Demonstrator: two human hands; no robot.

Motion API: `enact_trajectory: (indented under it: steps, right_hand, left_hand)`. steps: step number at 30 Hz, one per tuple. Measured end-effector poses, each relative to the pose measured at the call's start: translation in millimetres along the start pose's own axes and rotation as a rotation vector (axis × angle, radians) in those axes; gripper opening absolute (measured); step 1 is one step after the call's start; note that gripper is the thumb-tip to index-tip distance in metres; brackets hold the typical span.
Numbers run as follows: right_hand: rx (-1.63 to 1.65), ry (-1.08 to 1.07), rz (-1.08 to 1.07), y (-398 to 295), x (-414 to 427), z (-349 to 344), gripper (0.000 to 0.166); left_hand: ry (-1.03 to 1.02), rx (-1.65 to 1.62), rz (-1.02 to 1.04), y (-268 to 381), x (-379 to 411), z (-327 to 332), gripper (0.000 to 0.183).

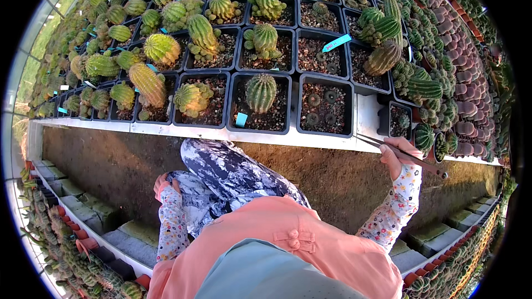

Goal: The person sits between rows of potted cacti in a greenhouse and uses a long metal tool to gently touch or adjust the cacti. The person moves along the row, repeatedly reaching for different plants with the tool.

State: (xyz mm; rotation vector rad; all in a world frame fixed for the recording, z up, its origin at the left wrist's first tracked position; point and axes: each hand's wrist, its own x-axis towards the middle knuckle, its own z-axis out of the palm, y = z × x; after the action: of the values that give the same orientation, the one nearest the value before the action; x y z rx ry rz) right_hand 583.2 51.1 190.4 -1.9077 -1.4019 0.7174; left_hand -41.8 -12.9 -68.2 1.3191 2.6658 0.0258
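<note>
My right hand [397,155] holds long metal tweezers [409,157], their tips pointing left over the bench's white edge, near a square black pot [326,104]. Several small round cacti [314,99] sit in that pot's gravelly soil. A small black pot [401,118] with a little cactus stands just beyond my right hand. On my thigh, over the patterned trousers [232,170], rests my left hand [164,185]; what its fingers do is partly hidden. In front of me a ribbed cactus [261,93] grows in a black pot, with a blue plant label [241,119] in its soil.
Rows of potted cacti [199,33] cover the bench behind its white edge [199,132]. A blue label with writing [336,43] leans in a farther pot. Purplish cacti [465,108] fill the right side. Bare ground [112,162] lies below; grey blocks [133,241] edge the bench behind me.
</note>
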Motion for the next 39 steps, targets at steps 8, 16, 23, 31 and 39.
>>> enact_trajectory:
  steps: [8, 16, 23, 31, 39]
  right_hand:
    - [0.018, 0.113, -0.051, 8.7, 15.8, 19.1, 0.025]
    - [0.344, 0.554, -0.082, 91.4, 37.0, 88.0, 0.031]
    - [0.265, 0.504, -0.075, 74.9, 39.2, 91.5, 0.023]
    - [0.028, 0.396, -0.163, 90.3, 39.2, 95.4, 0.023]
    - [0.070, 0.451, -0.176, 89.5, 38.7, 99.9, 0.019]
  left_hand:
    - [0.074, -0.017, 0.016, -6.5, -18.7, 3.0, 0.055]
    - [0.150, -0.066, -0.001, -6.1, -19.1, 11.7, 0.059]
    - [0.151, -0.046, -0.021, -3.4, -25.2, 10.7, 0.058]
    - [0.151, -0.053, -0.026, -2.3, -22.6, 9.8, 0.058]
    - [0.160, -0.091, -0.035, -5.3, -21.8, 13.8, 0.057]
